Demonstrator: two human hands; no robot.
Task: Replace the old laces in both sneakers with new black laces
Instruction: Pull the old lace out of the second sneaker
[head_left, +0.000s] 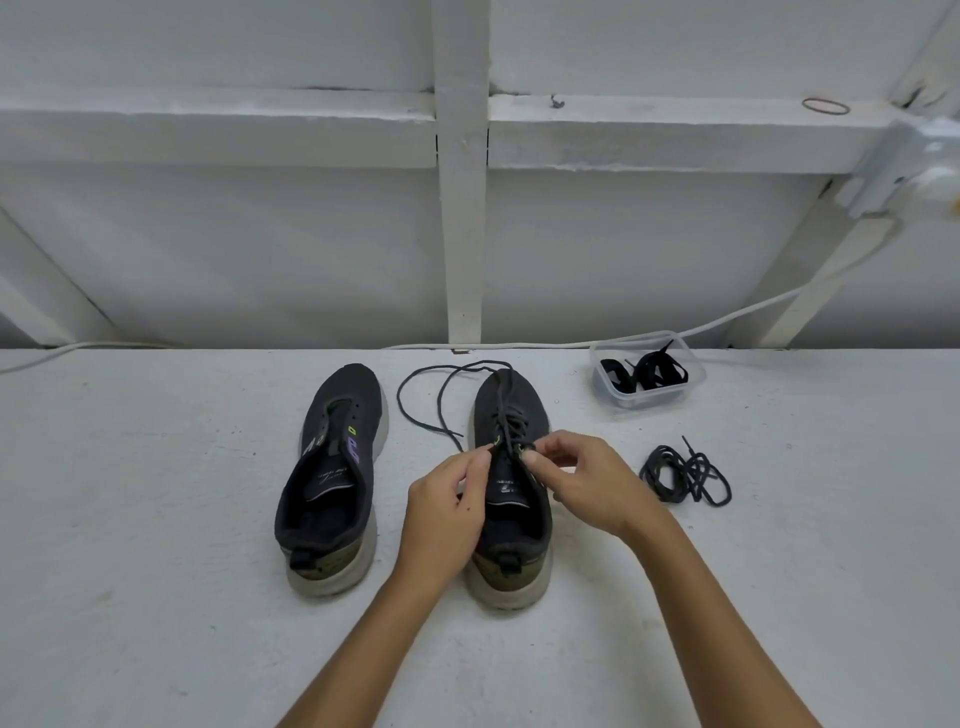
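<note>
On white surface (156, 519), thin cord lace (426, 400)

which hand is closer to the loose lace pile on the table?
Right. The right hand is at the right sneaker's eyelets, just left of the lace pile; the left hand is on the sneaker's far side.

We see two dark charcoal sneakers, the left sneaker (330, 483) with a purple mark and a small yellow-green tab by its eyelets, both with pale grey soles and olive-green heel patches, and the right sneaker (511, 499) carrying a dark grey lace (441, 402) and a yellow-green spot of its own. A clear plastic tub (647, 371) holds flat black laces (644, 373), and a bundled dark lace (685, 475) lies on the white painted desk (156, 519). Behind it we see a white wall (260, 234), a white cable (753, 312) and a thin brown rubber band (825, 106).
</note>
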